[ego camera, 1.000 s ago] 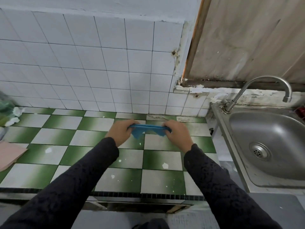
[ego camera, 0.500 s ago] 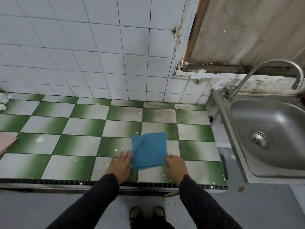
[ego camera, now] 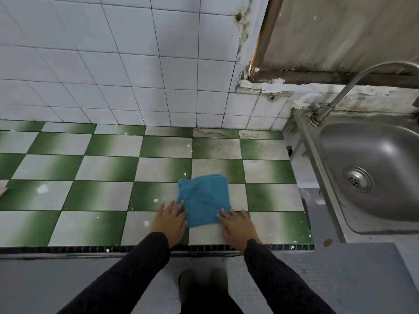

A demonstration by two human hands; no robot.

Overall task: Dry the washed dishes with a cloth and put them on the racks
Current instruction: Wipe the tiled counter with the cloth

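A folded blue cloth lies flat on the green and white tiled counter, close to its front edge. My left hand rests flat with straight fingers, its fingertips on the cloth's near left corner. My right hand lies flat too, fingertips touching the cloth's near right corner. No dishes or racks show in the head view.
A steel sink with a curved tap stands to the right of the counter. A white tiled wall backs the counter. A pink object's corner pokes in at the far left edge.
A second ago both hands held the cloth up over the counter; it now lies flat near the front edge. Both hands have uncurled and rest flat on its near corners.
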